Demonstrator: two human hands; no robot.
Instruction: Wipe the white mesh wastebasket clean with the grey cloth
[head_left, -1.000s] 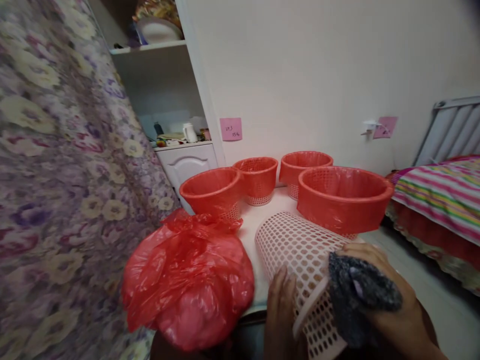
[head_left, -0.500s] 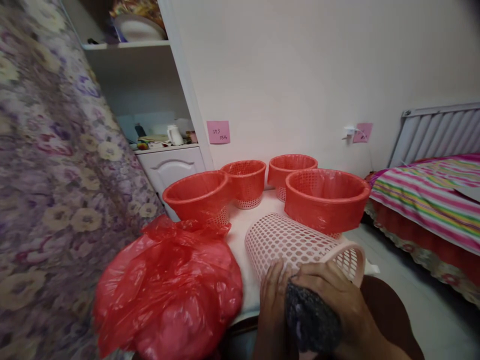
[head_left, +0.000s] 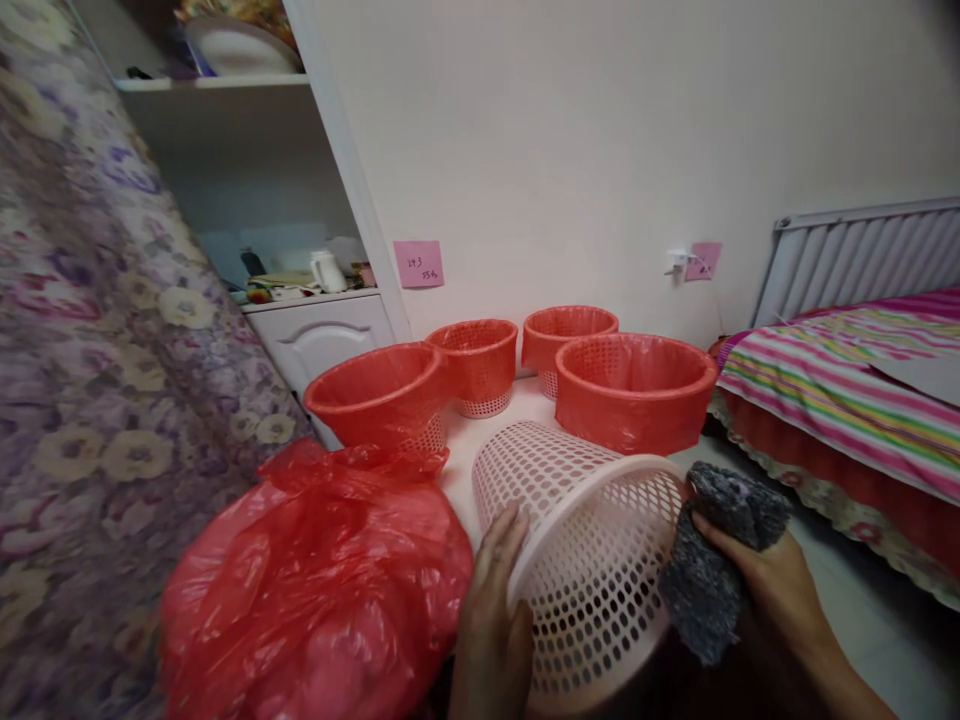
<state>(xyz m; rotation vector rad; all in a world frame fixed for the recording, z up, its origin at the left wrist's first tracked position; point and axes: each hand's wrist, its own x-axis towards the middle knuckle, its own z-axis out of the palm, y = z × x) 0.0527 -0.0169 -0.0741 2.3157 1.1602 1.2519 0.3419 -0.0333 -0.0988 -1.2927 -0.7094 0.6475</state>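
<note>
One pale pink mesh basket (head_left: 581, 560) is lying on its side at the near edge of the white surface (head_left: 517, 405), its open mouth turned toward me and its base pointing at the wall. I am bracing it with the left hand (head_left: 491, 620), whose fingers (head_left: 501, 545) are lying flat and extended along the basket's left wall, pressing rather than wrapping. My right hand (head_left: 772, 590) is clenching a dark grey cloth (head_left: 712, 570), which is touching the basket's rim on the right.

Just left of the basket, a crumpled red plastic bag (head_left: 322, 590) is bulging against my left wrist. Behind it, four baskets lined with red bags are standing upright: one at the left (head_left: 375, 395), two smaller ones at the back (head_left: 476, 360) (head_left: 566, 335) and a wide one at the right (head_left: 634, 390). A floral curtain (head_left: 97, 380) is hanging at the far left, a white cabinet (head_left: 322, 335) is standing by the wall, and a bed with a striped cover (head_left: 847, 385) is filling the right side.

Risks, as I am judging them: the basket is round and overhanging the surface edge, so it may be rolling off if the flat left hand slips. A hard push with the cloth could be flexing the thin mesh or shoving the basket into the lined ones behind.
</note>
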